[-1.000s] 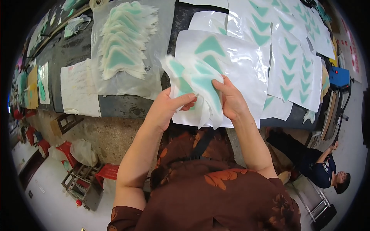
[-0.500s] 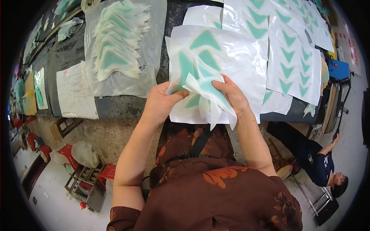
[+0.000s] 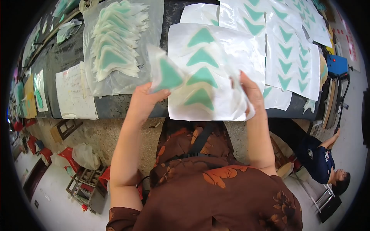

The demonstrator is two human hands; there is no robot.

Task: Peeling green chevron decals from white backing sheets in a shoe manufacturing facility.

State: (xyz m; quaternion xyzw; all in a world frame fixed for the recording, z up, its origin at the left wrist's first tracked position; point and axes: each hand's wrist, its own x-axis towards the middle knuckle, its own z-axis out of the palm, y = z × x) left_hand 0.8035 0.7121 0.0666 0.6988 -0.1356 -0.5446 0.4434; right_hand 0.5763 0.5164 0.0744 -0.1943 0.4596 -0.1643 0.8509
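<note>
My left hand [image 3: 143,101] pinches a translucent, film-edged piece with a green triangular patch [image 3: 169,75], held tilted between the plastic bag and the white sheet. My right hand [image 3: 253,92] grips a bunch of whitish film pieces [image 3: 242,101], blurred by motion, above the right side of that sheet. On the white sheet [image 3: 237,46] before me lies a column of several green chevron-shaped patches [image 3: 202,57] with pale borders. To the left, a long overlapping stack of similar green patches [image 3: 115,42] rests on a clear plastic bag [image 3: 154,38].
More white sheets [image 3: 271,77] with green chevrons cover the table's right side. Worn papers [image 3: 75,92] lie at the left on the dark table [image 3: 119,107]. A blue box [image 3: 337,65] stands at the right end. A person in dark clothes [image 3: 323,161] is at the far right.
My hands have moved apart. The left has swung left with one green piece, while the right has carried the bunch rightward, uncovering the column of chevrons on the sheet.
</note>
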